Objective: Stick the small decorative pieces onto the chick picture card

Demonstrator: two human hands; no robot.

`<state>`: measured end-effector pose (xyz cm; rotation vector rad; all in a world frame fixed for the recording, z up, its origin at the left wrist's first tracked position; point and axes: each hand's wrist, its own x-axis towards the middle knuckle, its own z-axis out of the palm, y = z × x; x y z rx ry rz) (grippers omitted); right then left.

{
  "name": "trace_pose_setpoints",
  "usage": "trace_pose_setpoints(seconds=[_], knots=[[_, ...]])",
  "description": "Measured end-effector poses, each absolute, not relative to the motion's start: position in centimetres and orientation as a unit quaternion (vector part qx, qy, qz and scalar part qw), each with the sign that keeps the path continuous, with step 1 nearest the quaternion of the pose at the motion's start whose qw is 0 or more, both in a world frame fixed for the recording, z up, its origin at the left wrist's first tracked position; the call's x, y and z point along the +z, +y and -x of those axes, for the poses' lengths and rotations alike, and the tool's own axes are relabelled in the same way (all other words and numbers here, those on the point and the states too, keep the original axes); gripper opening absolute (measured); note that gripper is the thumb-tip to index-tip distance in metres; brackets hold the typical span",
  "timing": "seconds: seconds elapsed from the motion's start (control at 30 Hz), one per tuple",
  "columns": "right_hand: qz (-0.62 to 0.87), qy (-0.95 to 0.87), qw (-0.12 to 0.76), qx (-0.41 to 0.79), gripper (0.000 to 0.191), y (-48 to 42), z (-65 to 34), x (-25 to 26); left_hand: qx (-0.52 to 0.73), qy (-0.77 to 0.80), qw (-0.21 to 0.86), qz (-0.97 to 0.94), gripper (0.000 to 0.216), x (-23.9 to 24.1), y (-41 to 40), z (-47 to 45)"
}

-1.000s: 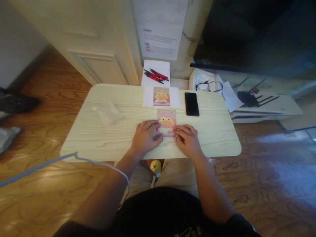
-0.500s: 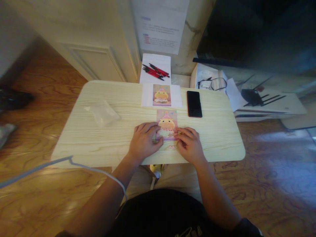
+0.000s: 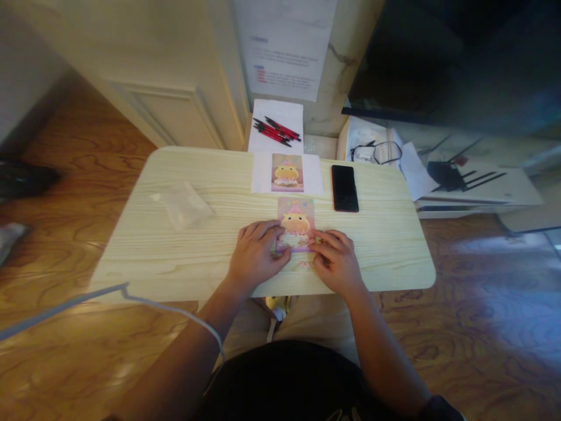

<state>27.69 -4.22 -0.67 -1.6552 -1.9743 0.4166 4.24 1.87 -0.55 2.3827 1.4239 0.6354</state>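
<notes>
On the table in front of me lies a pink picture card [image 3: 296, 219] with a yellow cartoon animal in a party hat. Pale, wood-like colour shows in its lower part. My left hand [image 3: 259, 252] rests at the card's left edge, fingers stretched and thumb apart at the lower corner. At the right edge, my right hand [image 3: 335, 257] has its fingers bent together, their tips touching the card; whatever they pinch is too small to make out. Small pinkish bits [image 3: 304, 264] lie just below the card. A matching picture [image 3: 287, 172] sits farther back on white paper [image 3: 312, 173].
A black phone [image 3: 345, 188] lies at the right rear of the table [image 3: 385, 251], a clear plastic bag [image 3: 184, 206] at the left. Behind are several red-and-black pens [image 3: 277, 131] on paper and a white box [image 3: 368, 131] with a cable. A grey cord [image 3: 170, 305] crosses my left forearm.
The view has tilted slightly, so everything sits a little lower. The fingers of my right hand have shifted slightly at the card's edge; my left hand has stayed in place.
</notes>
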Motion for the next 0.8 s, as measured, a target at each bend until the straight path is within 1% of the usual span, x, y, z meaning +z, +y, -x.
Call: trace_pose_setpoints(seconds=[0.2, 0.47, 0.8], knots=[[0.608, -0.734, 0.267, 0.142, 0.033, -4.03, -27.63, -0.74, 0.220, 0.490, 0.139, -0.832, 0.037, -0.43, 1.93, -4.23], [0.580, -0.741, 0.313, 0.130, 0.036, -3.81, -27.97, -1.54, 0.228, 0.487, 0.121, -0.835, 0.037, -0.74, 1.92, -4.40], [0.564, -0.723, 0.368, 0.157, 0.033, -3.50, -28.33, -1.59, 0.230, 0.474, 0.118, -0.842, 0.039, -0.60, 1.71, -4.41]])
